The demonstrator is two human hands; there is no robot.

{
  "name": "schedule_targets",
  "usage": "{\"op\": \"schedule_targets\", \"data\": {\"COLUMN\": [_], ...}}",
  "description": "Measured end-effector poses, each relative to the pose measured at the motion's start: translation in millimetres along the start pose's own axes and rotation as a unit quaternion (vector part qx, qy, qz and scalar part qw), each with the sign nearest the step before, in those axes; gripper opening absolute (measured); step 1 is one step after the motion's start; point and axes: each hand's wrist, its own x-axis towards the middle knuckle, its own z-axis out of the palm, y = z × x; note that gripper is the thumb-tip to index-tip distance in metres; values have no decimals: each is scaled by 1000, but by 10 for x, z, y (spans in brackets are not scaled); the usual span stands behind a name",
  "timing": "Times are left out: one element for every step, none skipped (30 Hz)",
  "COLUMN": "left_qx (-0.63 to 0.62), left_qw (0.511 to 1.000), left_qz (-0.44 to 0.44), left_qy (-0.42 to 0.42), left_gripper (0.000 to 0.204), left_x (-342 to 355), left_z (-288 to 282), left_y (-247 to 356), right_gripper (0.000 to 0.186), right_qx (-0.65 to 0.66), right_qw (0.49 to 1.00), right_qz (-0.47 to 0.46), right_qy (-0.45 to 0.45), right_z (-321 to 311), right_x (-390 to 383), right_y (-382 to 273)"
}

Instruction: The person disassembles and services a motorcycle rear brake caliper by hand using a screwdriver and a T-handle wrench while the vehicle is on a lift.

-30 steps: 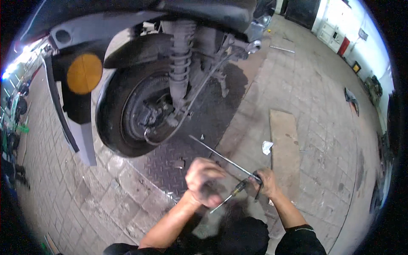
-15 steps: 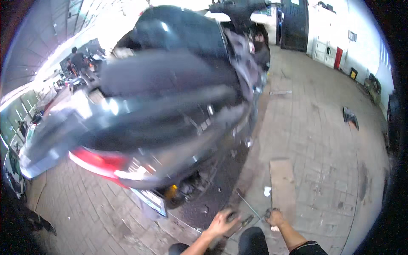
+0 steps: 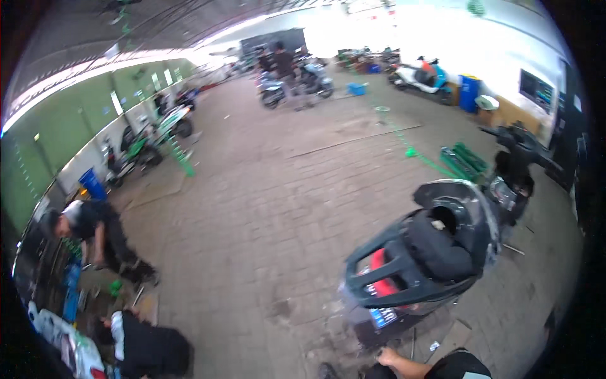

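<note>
My right hand point(image 3: 388, 357) is at the lower edge, low behind a dark scooter point(image 3: 435, 246) with its seat compartment bare. Its fingers are curled closed near my dark knee point(image 3: 380, 372); what they hold, if anything, I cannot make out. Beside the hand a thin rod point(image 3: 413, 344) shows. The scooter's number plate point(image 3: 382, 317) and red tail light point(image 3: 380, 275) face toward me. My left hand is out of the picture.
A flat piece of cardboard point(image 3: 457, 335) and a white scrap point(image 3: 434, 346) lie right of my hand. Green crates point(image 3: 464, 161) stand beyond the scooter. At left, one person point(image 3: 98, 234) bends over and another point(image 3: 151, 344) crouches by a white scooter point(image 3: 69, 344).
My view has swung left and up, so the scooter now appears smaller at the right. My left hand has left the picture; the two people at left have come into it.
</note>
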Motion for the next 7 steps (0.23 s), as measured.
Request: {"op": "schedule_targets", "data": {"left_qx": [-14,-27,-42,-47,-53,-73,-69], "left_qw": [999,994,991,982,976,961,957], "left_qz": [-24,-42,-55,-94,-113,-171,-191], "left_qy": [44,97,118,159,180,206,208], "left_gripper": [30,29,29,29,29,30,30], "left_x": [-179,-346,-321,-459,-493,-598,-671], "left_z": [-225,-360,-398,-454,-461,-477,-658], "left_y": [-175,-395,-464,-701,-834,-943,-1170], "right_gripper": [51,55,58,59,63,63,63], "right_qx": [-5,-70,-166,-82,-93,-109,-126], "right_qw": [999,987,950,975,975,958,938], "right_qz": [-32,-94,-227,-174,-172,-229,-279], "right_qy": [-37,-108,-138,-113,-109,-135,-164], "right_z": [-244,-593,-471,-666,-580,-640,-802], "right_x": [113,145,535,489,781,808,857], "right_y": [-622,-1273,-1316,-1934,-2106,-2511,-3000]}}
